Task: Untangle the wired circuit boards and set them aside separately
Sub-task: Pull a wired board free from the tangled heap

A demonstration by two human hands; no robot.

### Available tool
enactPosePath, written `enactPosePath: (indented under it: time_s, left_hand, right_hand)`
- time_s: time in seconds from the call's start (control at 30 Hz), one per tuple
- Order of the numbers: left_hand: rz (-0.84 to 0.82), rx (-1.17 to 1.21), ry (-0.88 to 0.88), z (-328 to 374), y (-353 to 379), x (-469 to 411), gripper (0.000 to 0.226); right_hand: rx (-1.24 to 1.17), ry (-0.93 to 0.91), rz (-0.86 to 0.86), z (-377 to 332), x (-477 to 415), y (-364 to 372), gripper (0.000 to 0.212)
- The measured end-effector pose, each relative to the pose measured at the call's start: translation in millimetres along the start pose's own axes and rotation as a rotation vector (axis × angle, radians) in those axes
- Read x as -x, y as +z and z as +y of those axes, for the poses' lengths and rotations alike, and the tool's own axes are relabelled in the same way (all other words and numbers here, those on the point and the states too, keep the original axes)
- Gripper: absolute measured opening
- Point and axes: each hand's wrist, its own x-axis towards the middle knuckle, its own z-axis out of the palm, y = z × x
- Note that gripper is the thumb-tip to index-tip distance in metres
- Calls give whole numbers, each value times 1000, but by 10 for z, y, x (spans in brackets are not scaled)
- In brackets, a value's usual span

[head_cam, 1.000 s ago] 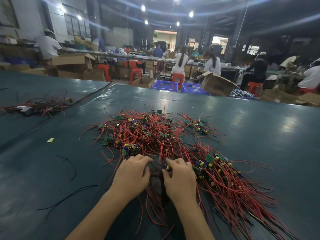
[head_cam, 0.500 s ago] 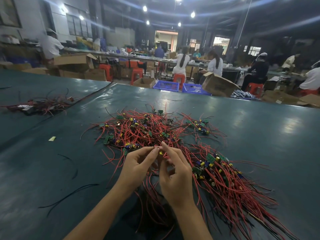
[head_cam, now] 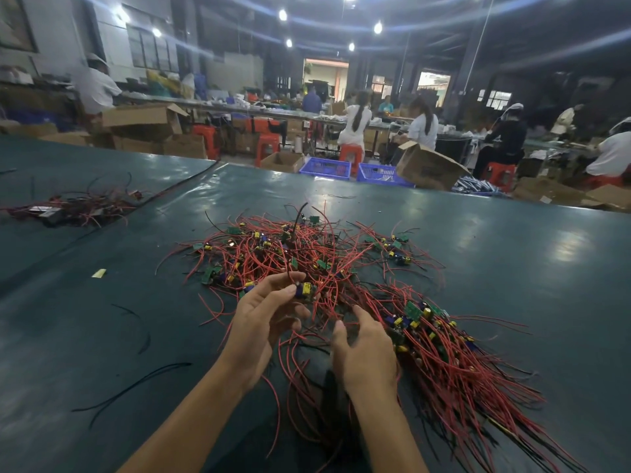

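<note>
One board (head_cam: 305, 289) is pinched in the left hand (head_cam: 264, 324), its wires (head_cam: 319, 310) trailing toward five o'clock, where the right hand (head_cam: 367, 355) hangs released.

- A broad, glossy dark green table (head_cam: 512, 268) is stretching across the room and catching the ceiling lights.
- A sprawling heap of small green circuit boards with red wires (head_cam: 273, 247) is lying near its middle.
- A straighter bundle of red-wired boards (head_cam: 461, 370) is fanning out just beside the heap, on the right.
- A smaller red and black wire pile (head_cam: 78, 206) is sitting well apart at far left, beyond a dark seam (head_cam: 191, 180).
- A pale yellow scrap (head_cam: 99, 273) and loose black wires (head_cam: 136, 387) are lying on the left.
</note>
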Motion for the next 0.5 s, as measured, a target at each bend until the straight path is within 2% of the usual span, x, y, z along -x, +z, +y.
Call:
enactPosePath:
  time_s: [0.07, 0.1, 0.2, 0.27, 0.4, 0.5]
  left_hand:
    - [7, -12, -13, -9, 11, -2, 29]
    - [13, -22, -19, -13, 17, -1, 29]
    - [44, -63, -35, -33, 28, -8, 25]
    - [66, -93, -48, -59, 23, -15, 17]
    - [57, -154, -51, -76, 4, -6, 12]
    - [30, -230, -30, -75, 4, 0, 6]
  right_hand:
    - [1, 1, 16, 21, -15, -29, 48]
    - [-71, -17, 28, 24, -17, -39, 42]
    - [-589, -80, 1, -56, 43, -28, 19]
    - [-848, -132, -37, -129, 104, -9, 25]
    - [-1036, -162, -51, -240, 198, 8, 18]
    - [-1117, -15, -37, -262, 207, -27, 20]
